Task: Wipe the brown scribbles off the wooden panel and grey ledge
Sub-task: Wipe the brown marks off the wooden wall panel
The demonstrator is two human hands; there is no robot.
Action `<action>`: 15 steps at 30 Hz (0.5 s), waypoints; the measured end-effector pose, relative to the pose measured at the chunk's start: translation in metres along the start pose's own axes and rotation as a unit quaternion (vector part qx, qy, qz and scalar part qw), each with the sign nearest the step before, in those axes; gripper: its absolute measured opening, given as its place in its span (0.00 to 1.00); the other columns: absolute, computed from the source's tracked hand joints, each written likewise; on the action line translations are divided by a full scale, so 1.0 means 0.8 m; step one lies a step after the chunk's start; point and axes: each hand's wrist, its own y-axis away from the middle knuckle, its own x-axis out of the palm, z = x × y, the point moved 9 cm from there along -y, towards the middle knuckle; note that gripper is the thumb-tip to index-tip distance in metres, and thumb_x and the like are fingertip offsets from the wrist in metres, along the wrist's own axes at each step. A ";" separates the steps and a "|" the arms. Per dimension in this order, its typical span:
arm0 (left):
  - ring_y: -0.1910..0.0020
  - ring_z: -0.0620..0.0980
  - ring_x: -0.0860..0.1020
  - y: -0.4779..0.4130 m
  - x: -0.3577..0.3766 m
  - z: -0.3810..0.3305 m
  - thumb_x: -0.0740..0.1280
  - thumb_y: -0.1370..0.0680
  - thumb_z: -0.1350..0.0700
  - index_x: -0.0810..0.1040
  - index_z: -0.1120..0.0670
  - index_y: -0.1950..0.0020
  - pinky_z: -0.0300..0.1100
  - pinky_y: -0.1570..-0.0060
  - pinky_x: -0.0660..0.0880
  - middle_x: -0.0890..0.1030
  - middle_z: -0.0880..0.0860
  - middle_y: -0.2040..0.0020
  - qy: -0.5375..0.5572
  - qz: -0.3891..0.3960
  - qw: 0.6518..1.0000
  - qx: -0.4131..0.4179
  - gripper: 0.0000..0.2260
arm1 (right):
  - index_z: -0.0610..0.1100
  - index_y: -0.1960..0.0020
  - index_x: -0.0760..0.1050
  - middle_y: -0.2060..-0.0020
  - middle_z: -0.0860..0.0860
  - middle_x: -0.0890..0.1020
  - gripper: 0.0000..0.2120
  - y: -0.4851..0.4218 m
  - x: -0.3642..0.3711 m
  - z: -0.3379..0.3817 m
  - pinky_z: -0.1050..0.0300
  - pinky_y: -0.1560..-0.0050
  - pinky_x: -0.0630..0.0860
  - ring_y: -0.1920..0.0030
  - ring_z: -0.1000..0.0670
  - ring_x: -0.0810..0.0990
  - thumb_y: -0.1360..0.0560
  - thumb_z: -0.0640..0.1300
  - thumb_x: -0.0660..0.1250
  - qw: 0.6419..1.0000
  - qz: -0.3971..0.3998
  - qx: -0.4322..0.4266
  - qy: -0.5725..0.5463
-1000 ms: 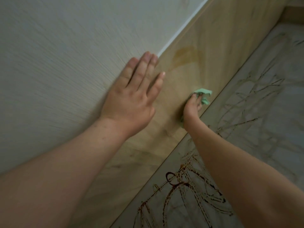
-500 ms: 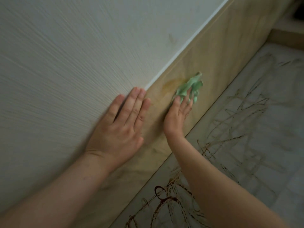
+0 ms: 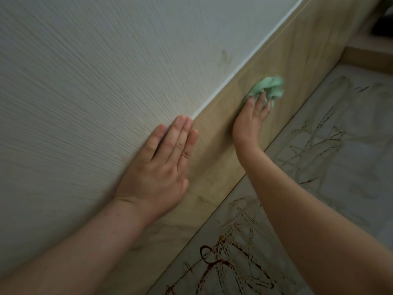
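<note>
A light wooden panel (image 3: 297,60) runs diagonally between a white textured wall and a grey marbled ledge (image 3: 350,167). Brown scribbles (image 3: 234,262) cover the ledge, darkest near the bottom, fainter further right. My right hand (image 3: 253,116) presses a crumpled green cloth (image 3: 269,88) flat against the panel, fingers straight over the cloth. My left hand (image 3: 161,165) rests flat with straight fingers across the wall and the panel's upper edge. The panel around the cloth shows only faint smears.
The white textured wall (image 3: 106,81) fills the upper left, with a thin white strip (image 3: 244,69) along the panel's top. A wooden end piece (image 3: 365,58) closes the ledge at the far right, with a dark object (image 3: 385,24) above it.
My right hand has carried the green cloth up along the panel and over the brownish smudge seen before, which no longer shows. My left hand stays flat on the wall.
</note>
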 end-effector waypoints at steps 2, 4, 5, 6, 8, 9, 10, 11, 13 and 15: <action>0.17 0.64 0.48 0.003 0.001 -0.001 0.52 0.19 0.47 0.46 0.68 0.18 0.59 0.19 0.42 0.47 0.68 0.17 -0.002 0.000 1.000 -0.002 0.37 | 0.58 0.16 0.48 0.16 0.56 0.40 0.27 0.037 0.014 -0.009 0.36 0.19 0.46 0.17 0.49 0.38 0.13 0.59 0.46 0.999 0.030 -0.012 0.012; 0.17 0.64 0.47 0.003 -0.001 -0.003 0.48 0.17 0.47 0.46 0.68 0.18 0.59 0.19 0.42 0.46 0.69 0.18 0.000 0.001 1.000 -0.004 0.35 | 0.62 0.18 0.51 0.17 0.60 0.40 0.27 0.116 0.040 -0.008 0.43 0.18 0.46 0.18 0.53 0.37 0.16 0.62 0.47 0.988 0.092 -0.113 0.054; 0.17 0.65 0.46 0.003 -0.002 -0.004 0.46 0.17 0.47 0.45 0.69 0.18 0.59 0.19 0.41 0.46 0.69 0.18 0.002 0.002 1.000 -0.006 0.34 | 0.68 0.21 0.51 0.18 0.61 0.40 0.25 0.153 0.049 -0.007 0.48 0.19 0.47 0.18 0.53 0.37 0.18 0.65 0.48 0.977 0.123 -0.160 0.074; 0.17 0.65 0.45 0.002 -0.004 -0.004 0.45 0.16 0.47 0.44 0.69 0.19 0.60 0.19 0.41 0.45 0.69 0.18 0.003 0.004 1.000 -0.007 0.34 | 0.74 0.24 0.49 0.19 0.62 0.41 0.24 0.169 0.052 -0.008 0.50 0.20 0.48 0.17 0.52 0.38 0.19 0.66 0.48 0.969 0.136 -0.190 0.083; 0.17 0.65 0.44 -0.001 -0.006 -0.003 0.46 0.17 0.46 0.43 0.69 0.19 0.60 0.19 0.39 0.44 0.69 0.18 0.001 0.004 1.000 -0.008 0.35 | 0.79 0.25 0.44 0.18 0.59 0.41 0.26 0.134 0.044 -0.008 0.49 0.21 0.48 0.17 0.50 0.40 0.20 0.67 0.49 0.975 0.105 -0.182 0.069; 0.17 0.65 0.45 -0.001 -0.005 -0.002 0.48 0.18 0.46 0.43 0.69 0.18 0.60 0.19 0.38 0.45 0.69 0.18 0.006 0.008 1.000 -0.006 0.36 | 0.75 0.22 0.44 0.18 0.58 0.42 0.27 0.099 0.033 -0.017 0.45 0.21 0.49 0.17 0.49 0.41 0.19 0.66 0.48 0.987 0.071 -0.134 0.054; 0.17 0.65 0.45 -0.002 -0.005 -0.002 0.49 0.18 0.46 0.44 0.69 0.18 0.60 0.19 0.39 0.45 0.69 0.18 0.007 0.007 1.000 -0.004 0.36 | 0.69 0.19 0.44 0.17 0.56 0.42 0.27 0.062 0.021 -0.035 0.40 0.20 0.49 0.17 0.47 0.42 0.17 0.64 0.47 0.996 0.042 -0.074 0.036; 0.17 0.65 0.46 -0.001 -0.005 -0.002 0.49 0.18 0.46 0.44 0.69 0.18 0.60 0.19 0.39 0.46 0.69 0.18 0.006 0.002 1.000 -0.003 0.36 | 0.64 0.17 0.45 0.17 0.55 0.41 0.28 0.030 0.010 -0.059 0.36 0.20 0.48 0.17 0.46 0.42 0.15 0.62 0.46 0.999 0.024 -0.012 0.023; 0.17 0.65 0.46 0.001 -0.003 -0.002 0.48 0.17 0.46 0.43 0.69 0.19 0.61 0.20 0.39 0.46 0.69 0.18 0.000 -0.012 1.000 -0.005 0.36 | 0.60 0.16 0.44 0.16 0.53 0.40 0.28 -0.012 -0.002 -0.114 0.30 0.20 0.49 0.17 0.46 0.42 0.14 0.61 0.45 0.997 0.016 0.079 0.008; 0.17 0.65 0.46 0.001 -0.001 -0.004 0.48 0.17 0.46 0.42 0.69 0.19 0.62 0.20 0.38 0.46 0.69 0.18 -0.007 -0.020 1.000 -0.004 0.36 | 0.60 0.16 0.45 0.16 0.53 0.42 0.28 -0.019 -0.002 -0.167 0.30 0.20 0.50 0.16 0.45 0.45 0.14 0.61 0.45 0.991 0.002 0.136 -0.014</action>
